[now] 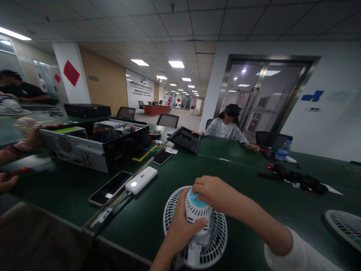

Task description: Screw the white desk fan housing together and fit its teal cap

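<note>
A small white fan (217, 229) lies face down on the green table (231, 177) right in front of me, its round grille flat and its motor housing (197, 212) pointing up. My left hand (180, 229) is wrapped round the left side of the housing, thumb pressed on it. My right hand (216, 194) reaches in from the right and closes its fingers over the blue top of the housing. A second white grille (342, 227) lies apart at the right edge.
To the left lie a white power bank (141, 180), two phones (110, 188) and an opened computer case (96, 145). Black cables and tools (296, 178) and a water bottle (282, 150) are at the right. A seated person (225, 126) works across the table; another person's hands (28, 139) are at the left.
</note>
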`<act>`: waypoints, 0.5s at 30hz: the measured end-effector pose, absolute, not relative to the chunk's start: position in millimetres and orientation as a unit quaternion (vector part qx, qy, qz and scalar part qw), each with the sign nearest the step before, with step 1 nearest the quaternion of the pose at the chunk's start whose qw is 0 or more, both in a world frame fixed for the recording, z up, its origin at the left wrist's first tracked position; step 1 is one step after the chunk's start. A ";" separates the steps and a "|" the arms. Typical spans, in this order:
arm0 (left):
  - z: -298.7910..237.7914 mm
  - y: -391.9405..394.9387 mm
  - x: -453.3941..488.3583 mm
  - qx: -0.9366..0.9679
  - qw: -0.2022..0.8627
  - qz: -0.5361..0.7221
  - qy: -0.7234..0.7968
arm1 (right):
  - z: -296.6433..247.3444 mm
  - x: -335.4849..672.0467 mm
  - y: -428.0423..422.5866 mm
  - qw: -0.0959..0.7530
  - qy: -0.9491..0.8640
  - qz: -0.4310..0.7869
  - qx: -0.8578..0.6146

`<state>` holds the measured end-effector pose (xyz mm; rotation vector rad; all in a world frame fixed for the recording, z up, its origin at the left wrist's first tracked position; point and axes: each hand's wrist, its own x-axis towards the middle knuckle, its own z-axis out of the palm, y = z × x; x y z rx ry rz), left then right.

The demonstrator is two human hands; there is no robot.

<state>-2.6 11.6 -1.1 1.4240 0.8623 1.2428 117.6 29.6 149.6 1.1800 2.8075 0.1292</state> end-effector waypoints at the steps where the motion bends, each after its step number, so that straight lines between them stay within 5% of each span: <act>1: -1.6 11.5 -2.6 0.592 0.507 0.518 0.353 | 148.6 114.2 26.9 0.048 0.911 0.054 0.406; 10: 1.2 10.5 -3.2 0.601 0.490 0.527 0.348 | 129.3 97.1 18.5 0.023 0.813 0.141 0.565; 12: 1.4 10.1 -3.8 0.600 0.483 0.535 0.348 | 130.1 107.0 6.0 -0.040 0.811 0.168 0.559; 15: 0.7 9.6 -5.1 0.605 0.474 0.532 0.355 | 132.0 128.2 -31.0 -0.261 0.835 0.241 0.420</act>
